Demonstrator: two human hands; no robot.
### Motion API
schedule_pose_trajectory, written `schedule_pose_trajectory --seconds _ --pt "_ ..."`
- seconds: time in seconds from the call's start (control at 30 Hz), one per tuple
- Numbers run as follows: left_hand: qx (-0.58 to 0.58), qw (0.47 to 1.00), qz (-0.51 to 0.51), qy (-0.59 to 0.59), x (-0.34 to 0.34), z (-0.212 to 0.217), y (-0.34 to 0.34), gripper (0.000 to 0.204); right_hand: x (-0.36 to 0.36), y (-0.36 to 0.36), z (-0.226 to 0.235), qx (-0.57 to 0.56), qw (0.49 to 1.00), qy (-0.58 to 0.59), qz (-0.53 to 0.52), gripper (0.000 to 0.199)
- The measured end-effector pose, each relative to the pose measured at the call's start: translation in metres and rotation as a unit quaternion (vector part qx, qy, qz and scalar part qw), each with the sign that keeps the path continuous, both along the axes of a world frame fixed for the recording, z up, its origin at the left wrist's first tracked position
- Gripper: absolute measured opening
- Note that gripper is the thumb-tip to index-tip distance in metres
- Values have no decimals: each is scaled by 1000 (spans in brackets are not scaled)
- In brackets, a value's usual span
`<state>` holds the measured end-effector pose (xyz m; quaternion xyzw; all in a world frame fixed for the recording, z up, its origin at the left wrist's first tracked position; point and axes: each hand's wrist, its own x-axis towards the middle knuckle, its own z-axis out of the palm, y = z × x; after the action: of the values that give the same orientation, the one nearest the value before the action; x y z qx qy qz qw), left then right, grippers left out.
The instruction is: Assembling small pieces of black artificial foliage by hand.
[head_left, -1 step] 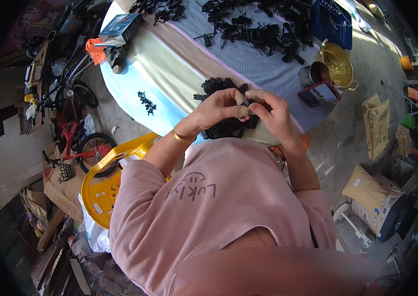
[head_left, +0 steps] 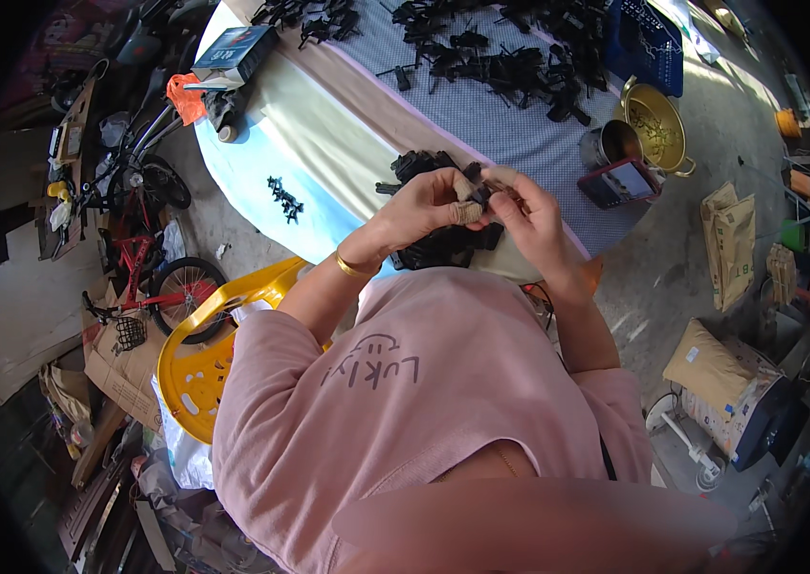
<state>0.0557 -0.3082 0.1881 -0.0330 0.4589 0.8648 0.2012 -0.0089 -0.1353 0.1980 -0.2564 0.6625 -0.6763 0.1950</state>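
Note:
My left hand (head_left: 430, 199) and my right hand (head_left: 531, 212) meet over the near edge of the table. Tan tape wraps some of the fingertips. Between the pinched fingers of both hands is a small dark part (head_left: 480, 195), mostly covered, so its exact kind cannot be made out. Under and around my hands lies a heap of black plastic parts (head_left: 443, 251). Further left on the cloth sits a small cluster of black pieces (head_left: 284, 200).
Piles of black parts (head_left: 510, 72) cover the table's far side. A blue basket (head_left: 649, 48), gold pot (head_left: 680, 143), metal cup (head_left: 606, 145) and phone (head_left: 618, 184) stand at the right. A box (head_left: 234, 55) sits far left. A yellow chair (head_left: 196, 373) is beside me.
The fingertips of my right hand have shifted slightly, with the thumb drawn back a little. More of the small dark part shows between the hands. The rest looks unchanged.

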Motion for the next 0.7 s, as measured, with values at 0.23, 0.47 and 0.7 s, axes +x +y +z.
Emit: schedule_pose_trajectory --seconds 0.23,0.47,0.7 --pt "-138 978 143 64 2 4 8 19 6 -1 8 99 992 75 -6 11" --pt "-183 962 190 68 4 9 15 23 4 -3 12 112 991 66 0 10" --pt "-432 849 202 229 5 -9 10 20 -6 -6 -19 145 987 -12 63 13"
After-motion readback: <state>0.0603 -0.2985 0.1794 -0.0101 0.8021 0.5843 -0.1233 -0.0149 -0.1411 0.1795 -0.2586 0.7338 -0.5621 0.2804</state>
